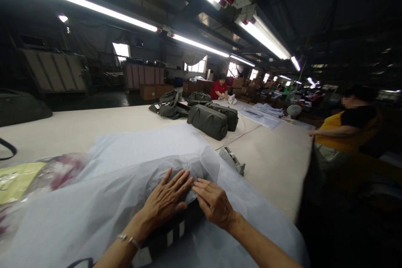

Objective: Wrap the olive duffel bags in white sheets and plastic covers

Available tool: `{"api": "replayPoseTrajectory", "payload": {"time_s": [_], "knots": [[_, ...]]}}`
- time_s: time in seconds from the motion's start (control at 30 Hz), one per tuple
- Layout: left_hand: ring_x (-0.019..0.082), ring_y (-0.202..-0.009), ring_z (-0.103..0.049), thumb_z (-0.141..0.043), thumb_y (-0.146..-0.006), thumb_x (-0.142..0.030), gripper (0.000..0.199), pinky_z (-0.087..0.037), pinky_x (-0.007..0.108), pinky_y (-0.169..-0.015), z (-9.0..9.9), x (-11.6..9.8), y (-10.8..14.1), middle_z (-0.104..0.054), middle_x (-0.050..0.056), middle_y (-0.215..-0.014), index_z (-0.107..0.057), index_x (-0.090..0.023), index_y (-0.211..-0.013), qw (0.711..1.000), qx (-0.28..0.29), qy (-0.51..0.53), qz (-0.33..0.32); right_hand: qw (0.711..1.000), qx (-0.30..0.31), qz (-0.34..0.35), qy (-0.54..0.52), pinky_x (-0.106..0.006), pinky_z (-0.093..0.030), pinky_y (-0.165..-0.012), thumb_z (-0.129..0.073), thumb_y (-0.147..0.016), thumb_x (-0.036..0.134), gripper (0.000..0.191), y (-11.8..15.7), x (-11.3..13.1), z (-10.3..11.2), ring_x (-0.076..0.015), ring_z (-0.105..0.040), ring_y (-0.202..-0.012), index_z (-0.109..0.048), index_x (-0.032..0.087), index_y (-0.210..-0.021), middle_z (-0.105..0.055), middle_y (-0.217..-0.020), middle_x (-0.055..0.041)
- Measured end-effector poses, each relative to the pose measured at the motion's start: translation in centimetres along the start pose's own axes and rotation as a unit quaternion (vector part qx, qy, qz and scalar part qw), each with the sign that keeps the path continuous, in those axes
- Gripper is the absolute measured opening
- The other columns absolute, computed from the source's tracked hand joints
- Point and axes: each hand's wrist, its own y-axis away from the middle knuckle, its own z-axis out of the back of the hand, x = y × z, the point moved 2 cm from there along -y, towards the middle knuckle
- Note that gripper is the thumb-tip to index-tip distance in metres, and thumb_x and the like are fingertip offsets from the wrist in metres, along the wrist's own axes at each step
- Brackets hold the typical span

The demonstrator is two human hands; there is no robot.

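Observation:
My left hand (166, 201) lies flat with its fingers spread on thin whitish wrapping sheet (116, 176), which covers part of a dark item (185, 222) with white marks. A bracelet circles the left wrist. Close to its fingertips, my right hand (216, 203) has its fingers together and bent at the sheet's edge, over the dark item; whether it pinches the sheet is hard to tell. The sheets spread widely over the table in front of me. Just beyond the right hand stands a grey tape dispenser (232, 160).
Dark green bags (207, 121) stand mid-table, another bag (21, 106) at far left. A clear plastic bag with a yellow label (20, 180) lies left. One person in red (219, 88) works at the far end; another in yellow (333, 132) stands at the right edge.

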Motion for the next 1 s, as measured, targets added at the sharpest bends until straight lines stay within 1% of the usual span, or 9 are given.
{"api": "replayPoseTrajectory", "payload": {"time_s": [0.17,0.3,0.43,0.57,0.63,0.77,0.83,0.9,1.0], "knots": [[0.025,-0.144,-0.020,-0.047,-0.091,-0.059,0.080,-0.004,0.055,-0.118,-0.5,-0.1,0.3,-0.021,0.007,-0.158,-0.002,-0.030,-0.150,1.000,-0.005,0.008,0.008,0.998,-0.021,-0.054,0.018,-0.044,-0.045,-0.107,-0.051,-0.092,0.025,0.036,-2.1,-0.2,0.3,-0.0232,-0.049,-0.129,-0.059,0.023,-0.126,-0.063,-0.129,-0.0082],[0.026,-0.144,-0.022,-0.054,-0.090,-0.051,0.081,-0.007,0.056,-0.118,-0.2,-0.2,0.3,-0.021,0.007,-0.158,-0.004,-0.030,-0.151,1.000,-0.002,0.014,0.014,0.993,-0.011,-0.089,0.078,-0.058,-0.034,-0.111,-0.052,-0.093,0.039,0.043,-3.1,-2.0,-0.9,-0.0304,-0.041,-0.136,-0.051,0.028,-0.135,-0.054,-0.140,-0.0092],[0.025,-0.143,-0.024,-0.054,-0.090,-0.050,0.079,-0.009,0.053,-0.119,0.2,-0.3,0.2,-0.022,0.007,-0.158,-0.006,-0.032,-0.151,1.000,-0.021,0.015,0.011,0.971,-0.085,-0.210,0.084,-0.064,-0.033,-0.108,-0.050,-0.093,0.041,0.052,-1.0,-6.6,-1.2,-0.0349,-0.036,-0.138,-0.042,0.027,-0.142,-0.049,-0.144,-0.0126],[0.025,-0.143,-0.024,-0.053,-0.091,-0.050,0.078,-0.008,0.054,-0.119,0.3,-0.3,0.2,-0.023,0.007,-0.158,-0.005,-0.032,-0.151,1.000,-0.018,0.009,0.009,0.929,-0.121,-0.343,0.070,-0.059,-0.040,-0.104,-0.054,-0.088,0.040,0.050,2.4,-9.9,0.0,-0.0357,-0.046,-0.131,-0.051,0.022,-0.135,-0.056,-0.134,-0.0169],[0.025,-0.143,-0.024,-0.053,-0.091,-0.051,0.080,-0.007,0.054,-0.118,0.2,-0.2,0.2,-0.023,0.007,-0.157,-0.004,-0.031,-0.151,1.000,-0.015,0.008,0.009,0.926,-0.119,-0.352,0.074,-0.061,-0.034,-0.107,-0.052,-0.089,0.041,0.052,3.0,-9.5,0.9,-0.0357,-0.041,-0.134,-0.049,0.021,-0.137,-0.051,-0.140,-0.0169],[0.025,-0.144,-0.023,-0.054,-0.090,-0.051,0.081,-0.003,0.053,-0.119,-0.1,-0.2,0.2,-0.022,0.006,-0.158,-0.003,-0.032,-0.150,1.000,-0.013,0.005,0.010,0.949,-0.086,-0.304,0.018,-0.060,-0.017,-0.116,-0.051,-0.090,0.046,0.055,1.5,-7.6,1.3,-0.0312,-0.021,-0.145,-0.043,0.027,-0.141,-0.032,-0.155,-0.0093],[0.025,-0.144,-0.023,-0.054,-0.090,-0.050,0.081,0.000,0.052,-0.119,-0.3,-0.2,0.2,-0.022,0.006,-0.158,-0.004,-0.032,-0.151,1.000,-0.018,0.000,0.010,0.923,-0.052,-0.373,-0.074,-0.058,-0.021,-0.115,-0.058,-0.085,0.047,0.049,0.9,-8.2,0.7,-0.0324,-0.031,-0.141,-0.057,0.024,-0.128,-0.046,-0.146,-0.0119],[0.025,-0.144,-0.023,-0.054,-0.091,-0.049,0.079,0.002,0.052,-0.118,-0.3,-0.3,0.2,-0.022,0.006,-0.158,-0.005,-0.032,-0.151,1.000,-0.027,-0.007,0.013,0.875,-0.035,-0.459,-0.149,-0.058,-0.031,-0.110,-0.065,-0.078,0.046,0.040,1.2,-9.7,0.0,-0.0359,-0.048,-0.129,-0.069,0.018,-0.106,-0.064,-0.124,-0.0174],[0.025,-0.144,-0.023,-0.055,-0.090,-0.048,0.079,0.002,0.053,-0.118,-0.4,-0.5,0.1,-0.021,0.006,-0.158,-0.007,-0.031,-0.151,0.999,-0.033,-0.010,0.020,0.834,-0.076,-0.517,-0.176,-0.057,-0.036,-0.106,-0.070,-0.070,0.044,0.037,3.0,-12.0,-0.1,-0.0374,-0.056,-0.119,-0.070,0.015,-0.092,-0.069,-0.110,-0.0201]]}}
